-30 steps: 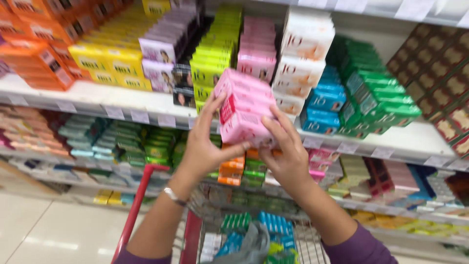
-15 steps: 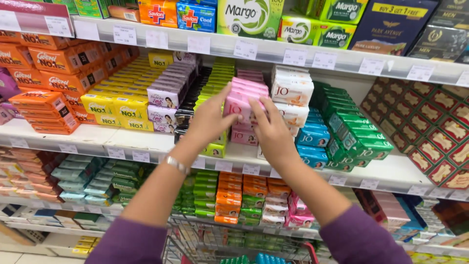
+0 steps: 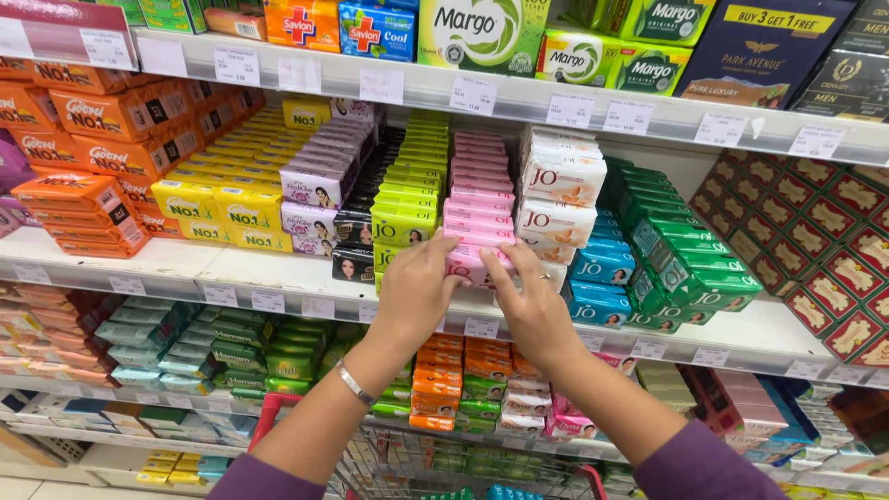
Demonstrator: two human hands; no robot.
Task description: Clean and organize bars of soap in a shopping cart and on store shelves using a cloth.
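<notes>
Nearest the camera: both forearms in purple sleeves, a thin silver bracelet (image 3: 355, 382) on the left wrist, and under them the red-rimmed wire shopping cart (image 3: 435, 463).

Left hand (image 3: 419, 294) and right hand (image 3: 530, 306) are both up at the middle shelf (image 3: 231, 273), fingers curled partway. They press on either side of the front pink soap pack (image 3: 470, 266), which sits at the bottom of the pink stack. Thumbs and fingertips touch the pack's front and ends; it rests on the shelf w/ the other pink packs above it. Can't tell if the grip is a full clasp or just a push, since the hands hide most of the pack.

Just left of the pink stack: lime-green soap boxes (image 3: 404, 222), then black boxes (image 3: 354, 264), lilac boxes (image 3: 317, 185) and yellow boxes (image 3: 208, 208). Orange boxes (image 3: 83, 208) are at the far left. Just right: white boxes (image 3: 560, 199), blue boxes (image 3: 602, 278), dark green boxes (image 3: 690, 264) and red-and-green boxes (image 3: 833, 250).

Below the hands, the lower shelf holds orange and green bars (image 3: 449, 370). Top shelf, farthest up: green and white packs (image 3: 482, 32) behind price tags (image 3: 474, 95).
</notes>
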